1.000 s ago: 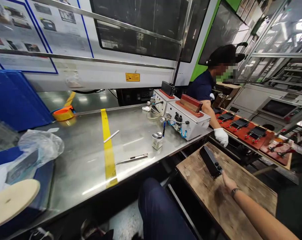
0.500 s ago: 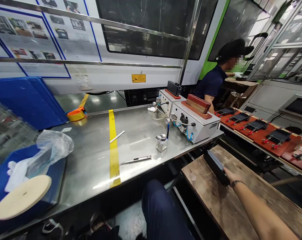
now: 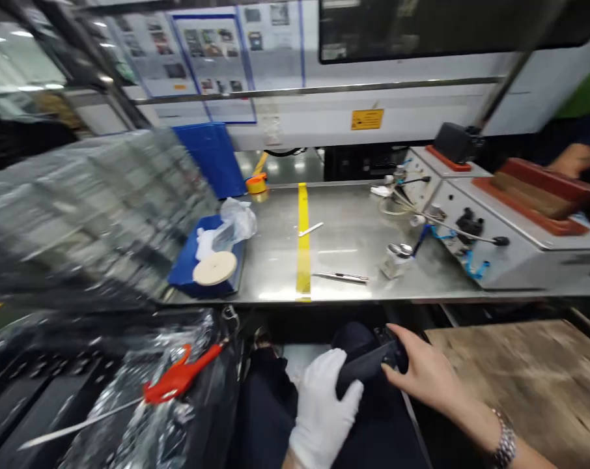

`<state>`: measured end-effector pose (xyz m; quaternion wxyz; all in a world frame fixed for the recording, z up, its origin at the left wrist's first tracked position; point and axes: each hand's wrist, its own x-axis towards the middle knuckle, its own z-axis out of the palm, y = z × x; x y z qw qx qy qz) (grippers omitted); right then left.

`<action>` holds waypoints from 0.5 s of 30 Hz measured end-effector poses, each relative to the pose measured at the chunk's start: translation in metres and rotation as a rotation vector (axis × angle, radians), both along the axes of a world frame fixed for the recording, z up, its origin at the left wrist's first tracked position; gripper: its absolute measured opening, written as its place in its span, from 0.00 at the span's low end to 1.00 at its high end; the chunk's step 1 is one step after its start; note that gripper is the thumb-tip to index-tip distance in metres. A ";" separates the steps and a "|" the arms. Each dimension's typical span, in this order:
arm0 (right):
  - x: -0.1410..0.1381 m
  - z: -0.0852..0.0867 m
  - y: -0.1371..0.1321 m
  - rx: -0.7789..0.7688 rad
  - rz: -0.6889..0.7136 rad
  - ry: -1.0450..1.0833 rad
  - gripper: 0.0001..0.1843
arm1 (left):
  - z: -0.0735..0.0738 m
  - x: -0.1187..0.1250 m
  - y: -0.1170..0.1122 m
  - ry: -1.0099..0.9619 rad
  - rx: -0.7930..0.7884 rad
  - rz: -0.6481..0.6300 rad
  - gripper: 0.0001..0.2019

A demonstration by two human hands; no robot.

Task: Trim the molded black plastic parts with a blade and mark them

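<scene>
Over my lap I hold a long black box-like part (image 3: 367, 366) with both hands. My left hand (image 3: 324, 407), in a white glove, grips its left end, thumb and fingers around it. My right hand (image 3: 426, 372) is bare, with a metal bracelet at the wrist; thumb and fingers pinch the right end. The kind of part cannot be made out against my dark trousers. To the left, a red-handled tool (image 3: 178, 379) lies on clear plastic wrap, blurred. A silver pen-like knife (image 3: 342, 277) rests on the metal table (image 3: 275, 260) ahead.
A blue bin (image 3: 182, 277) with a round cream disc (image 3: 215, 268) stands at the table's left. White fixture boxes (image 3: 500, 251) occupy its right side. A wooden board (image 3: 529, 371) is at my right. Wrapped black parts (image 3: 45, 391) lie at lower left. Another person's arm (image 3: 581, 159) shows far right.
My right hand has brought the black part from over the wooden board to my lap. My gloved left hand has come into view and grips it too. The view has swung left.
</scene>
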<state>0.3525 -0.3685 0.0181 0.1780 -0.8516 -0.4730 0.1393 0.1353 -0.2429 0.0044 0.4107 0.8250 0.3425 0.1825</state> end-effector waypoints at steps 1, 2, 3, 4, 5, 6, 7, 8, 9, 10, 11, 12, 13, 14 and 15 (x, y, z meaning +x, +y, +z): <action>-0.019 0.007 0.019 0.017 0.113 0.000 0.38 | 0.005 0.003 -0.003 0.107 0.051 -0.031 0.30; -0.036 0.013 0.036 0.029 0.218 0.000 0.38 | 0.007 0.004 -0.005 0.227 0.066 -0.014 0.29; -0.049 0.017 0.051 0.036 0.309 0.000 0.38 | 0.008 0.002 -0.005 0.328 0.053 0.024 0.25; -0.057 0.021 0.065 0.037 0.387 0.000 0.37 | 0.009 -0.004 -0.004 0.396 0.000 0.085 0.20; -0.061 0.023 0.078 0.037 0.445 -0.004 0.35 | 0.009 -0.013 -0.002 0.408 -0.088 0.157 0.15; -0.058 0.024 0.092 0.037 0.481 -0.013 0.33 | 0.010 -0.024 0.001 0.362 -0.198 0.226 0.12; -0.051 0.024 0.105 0.038 0.494 -0.029 0.32 | 0.013 -0.037 0.004 0.265 -0.317 0.290 0.12; -0.040 0.023 0.119 0.041 0.484 -0.055 0.30 | 0.016 -0.051 0.006 0.138 -0.441 0.339 0.14; -0.025 0.020 0.133 0.048 0.447 -0.097 0.29 | 0.020 -0.064 0.009 0.005 -0.558 0.372 0.16; -0.009 0.015 0.147 0.053 0.401 -0.144 0.30 | 0.025 -0.077 0.011 -0.121 -0.649 0.393 0.18; 0.007 0.009 0.161 0.049 0.356 -0.197 0.30 | 0.030 -0.088 0.013 -0.228 -0.714 0.401 0.19; 0.023 0.002 0.174 0.042 0.327 -0.251 0.31 | 0.035 -0.097 0.015 -0.310 -0.766 0.405 0.20; 0.038 -0.006 0.185 0.027 0.321 -0.294 0.30 | 0.040 -0.105 0.016 -0.374 -0.806 0.411 0.22; 0.050 -0.014 0.193 0.012 0.318 -0.329 0.29 | 0.044 -0.111 0.017 -0.423 -0.837 0.416 0.23; 0.062 -0.021 0.198 0.001 0.317 -0.351 0.28 | 0.047 -0.116 0.018 -0.463 -0.863 0.420 0.24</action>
